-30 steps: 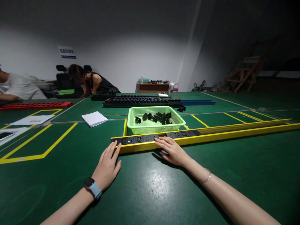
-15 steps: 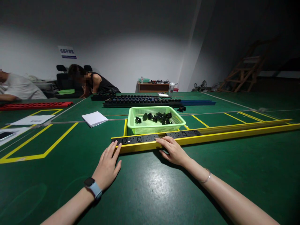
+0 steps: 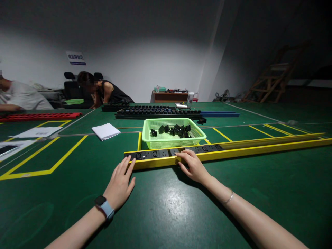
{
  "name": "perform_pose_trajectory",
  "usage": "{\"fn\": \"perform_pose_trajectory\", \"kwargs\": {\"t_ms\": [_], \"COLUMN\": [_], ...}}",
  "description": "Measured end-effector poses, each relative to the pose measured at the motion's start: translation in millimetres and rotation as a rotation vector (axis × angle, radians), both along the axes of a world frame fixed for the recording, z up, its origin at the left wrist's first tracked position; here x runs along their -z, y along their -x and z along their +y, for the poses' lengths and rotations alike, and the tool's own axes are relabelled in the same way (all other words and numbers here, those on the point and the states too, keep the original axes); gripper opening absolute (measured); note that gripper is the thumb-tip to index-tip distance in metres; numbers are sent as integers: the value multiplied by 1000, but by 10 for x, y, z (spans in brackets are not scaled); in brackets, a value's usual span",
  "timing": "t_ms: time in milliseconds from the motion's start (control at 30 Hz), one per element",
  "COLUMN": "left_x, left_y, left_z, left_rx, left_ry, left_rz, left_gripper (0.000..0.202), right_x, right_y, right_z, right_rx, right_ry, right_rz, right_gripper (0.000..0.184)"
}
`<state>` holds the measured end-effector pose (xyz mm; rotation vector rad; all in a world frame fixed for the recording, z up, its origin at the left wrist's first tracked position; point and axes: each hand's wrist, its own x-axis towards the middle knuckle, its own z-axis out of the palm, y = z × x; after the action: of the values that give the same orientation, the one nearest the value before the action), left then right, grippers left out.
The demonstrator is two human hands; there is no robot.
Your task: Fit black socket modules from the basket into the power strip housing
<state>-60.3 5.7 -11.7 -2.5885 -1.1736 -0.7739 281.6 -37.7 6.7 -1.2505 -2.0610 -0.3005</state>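
Note:
A long yellow channel [image 3: 233, 155] lies across the green table, with black socket modules [image 3: 155, 154] set in a row inside its left part. My left hand [image 3: 119, 181] rests at the channel's left end, fingers stretched out over the end modules and the near wall. My right hand [image 3: 192, 166] lies over the channel's near wall, its fingertips on the modules close to a gap in the row. Its fingers are extended and grip nothing that shows. Part of the row is hidden behind the right hand.
Behind the channel stands a light green basket [image 3: 149, 143] holding several loose black modules [image 3: 178, 130]. A white paper pad [image 3: 106, 131] lies to its left. Farther back are black module-filled rails [image 3: 158, 112] and a red rail [image 3: 41, 117]. Two people [image 3: 107, 90] work at the far left.
My right hand has shifted slightly right along the channel, with its fingertips still on the modules. My left hand stays at the channel's end. The whole view has shifted a little.

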Motion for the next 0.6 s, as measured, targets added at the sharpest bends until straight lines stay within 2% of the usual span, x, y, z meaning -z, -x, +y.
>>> {"fn": "perform_pose_trajectory", "kwargs": {"t_ms": [333,600], "left_x": [-5,-12], "left_y": [-2,3], "left_z": [-3,-6], "left_rx": [-13,-15], "left_ry": [11,0], "left_rz": [18,30], "left_gripper": [65,66], "right_x": [34,27], "right_y": [-85,-87], "right_z": [50,50], "right_rx": [47,85], "right_ry": [-55,-62], "right_rz": [56,80], "right_gripper": [21,16]}}
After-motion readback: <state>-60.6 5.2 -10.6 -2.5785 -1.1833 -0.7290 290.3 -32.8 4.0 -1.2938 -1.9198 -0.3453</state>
